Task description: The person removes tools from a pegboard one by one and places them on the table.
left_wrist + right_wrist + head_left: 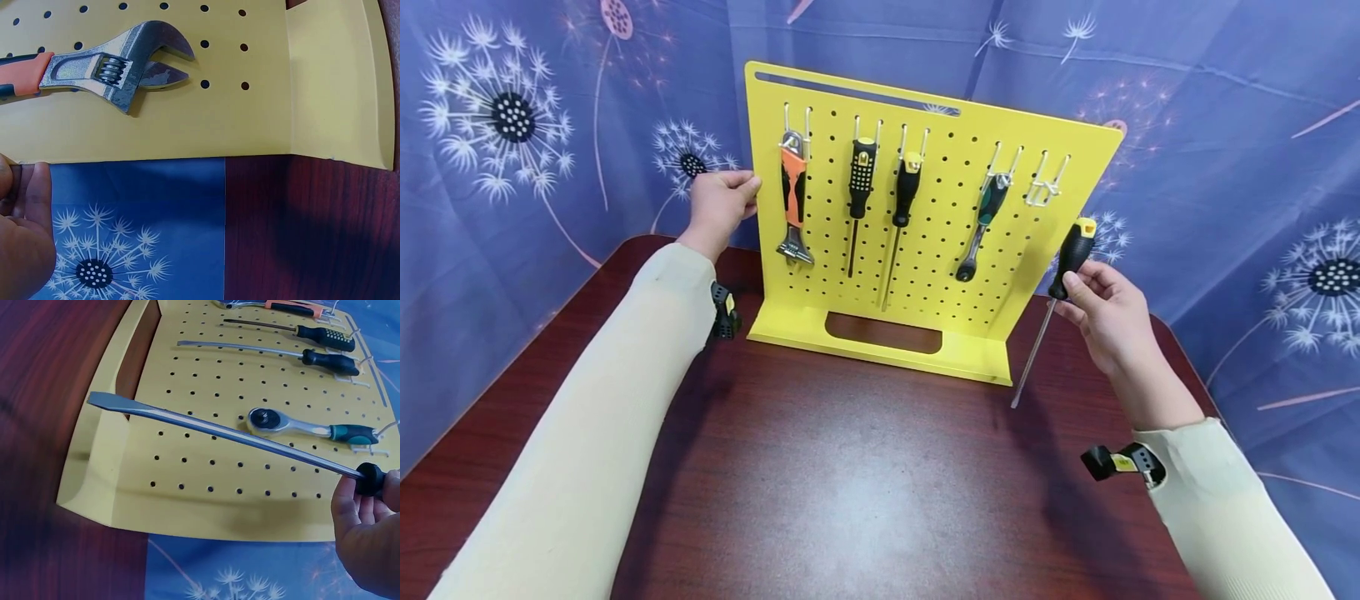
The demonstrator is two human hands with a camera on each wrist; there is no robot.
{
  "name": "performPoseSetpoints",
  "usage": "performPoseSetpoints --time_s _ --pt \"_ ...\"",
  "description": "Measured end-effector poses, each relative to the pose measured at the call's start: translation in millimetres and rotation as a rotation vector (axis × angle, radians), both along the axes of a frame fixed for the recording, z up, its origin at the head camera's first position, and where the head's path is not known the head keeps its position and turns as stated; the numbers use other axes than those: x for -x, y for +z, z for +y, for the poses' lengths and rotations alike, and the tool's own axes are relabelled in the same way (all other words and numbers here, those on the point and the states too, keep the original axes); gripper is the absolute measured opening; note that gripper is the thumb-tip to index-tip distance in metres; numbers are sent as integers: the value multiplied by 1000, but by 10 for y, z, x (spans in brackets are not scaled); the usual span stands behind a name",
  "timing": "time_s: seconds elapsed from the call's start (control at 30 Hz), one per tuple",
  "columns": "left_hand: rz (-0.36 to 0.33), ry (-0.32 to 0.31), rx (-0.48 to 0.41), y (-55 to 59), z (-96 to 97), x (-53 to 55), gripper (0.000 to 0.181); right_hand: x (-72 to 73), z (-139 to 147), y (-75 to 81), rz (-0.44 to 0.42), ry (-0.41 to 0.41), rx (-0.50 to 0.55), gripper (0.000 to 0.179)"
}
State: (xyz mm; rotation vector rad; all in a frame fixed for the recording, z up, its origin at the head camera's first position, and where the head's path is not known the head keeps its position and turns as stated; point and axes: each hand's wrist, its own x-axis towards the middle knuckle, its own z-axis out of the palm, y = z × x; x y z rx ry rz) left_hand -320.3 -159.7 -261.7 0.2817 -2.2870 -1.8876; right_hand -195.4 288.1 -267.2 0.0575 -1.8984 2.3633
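A dandelion curtain (662,50) backs the bench (850,475). The right hand (1108,312) grips 1 screwdriver (1072,258), the left hand (718,204) pinches the yellow board (951,183); the right-wrist label (1123,463) is unreadably small.

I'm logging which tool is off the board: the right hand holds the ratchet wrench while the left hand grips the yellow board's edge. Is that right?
Not quite: the right hand holds a screwdriver, not the ratchet wrench, which hangs on the yellow board; the head view shows both. The left hand does grip the board's edge.
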Motion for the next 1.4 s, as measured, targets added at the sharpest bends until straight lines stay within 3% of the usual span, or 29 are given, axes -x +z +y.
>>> performPoseSetpoints --time_s 0.37,0.63,0.9,1.4 --pt "-2 -5 -9 10 -4 -2 39 6 183 -122 -84 45 22 6" --pt "-1 -8 -9 7 -4 2 39 15 239 -233 -131 47 0 15" --pt "-3 -6 -15 1 -14 18 39 59 293 -312 -248 41 -59 19" --pt "-6 -3 -10 -5 -13 12 39 127 429 -503 -358 71 -143 24"
